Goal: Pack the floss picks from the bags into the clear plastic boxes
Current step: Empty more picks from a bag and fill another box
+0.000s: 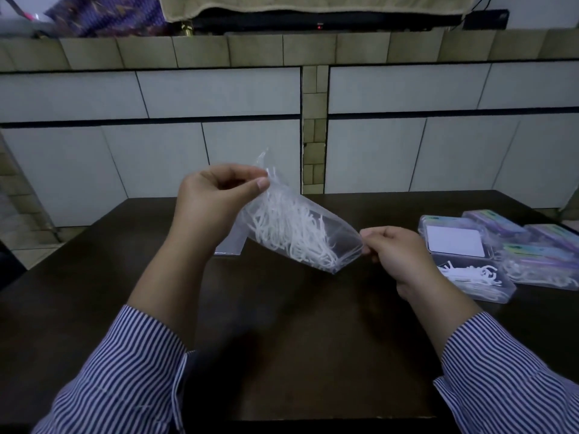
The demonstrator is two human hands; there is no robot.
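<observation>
I see a dark brown table (pixel 282 324) filling the lower part of the head view, its top matte and dim under low light. Behind it runs a wall of pale tiles (pixel 219 95) split by dark horizontal lines and 1 narrow column of small beige tiles (pixel 314 126). A beige tiled ledge (pixel 250 48) sits above, with a tan cloth (pixel 313 4) draped over a dark device and a purple patterned fabric (pixel 106 17) at the left.

Over the table's middle, my left hand (pixel 213 198) pinches the upper corner of a clear plastic bag (pixel 297 233) between thumb and fingers. My right hand (pixel 398 252) pinches the bag's lower right corner, fingers curled tight on the film. The bag hangs tilted between the 2 hands, off the table, with white floss picks (pixel 291 230) bunched inside it.

On the table's right side, an open clear box (pixel 470 267) lies just beside my right wrist, a few white picks in its near half and a white card in its lid. Beyond it lie several closed boxes (pixel 539 245) with purple and green labels, crowded together. A flat clear bag (pixel 230 245) lies on the table behind my left forearm. Both sleeves are blue-and-white striped.
</observation>
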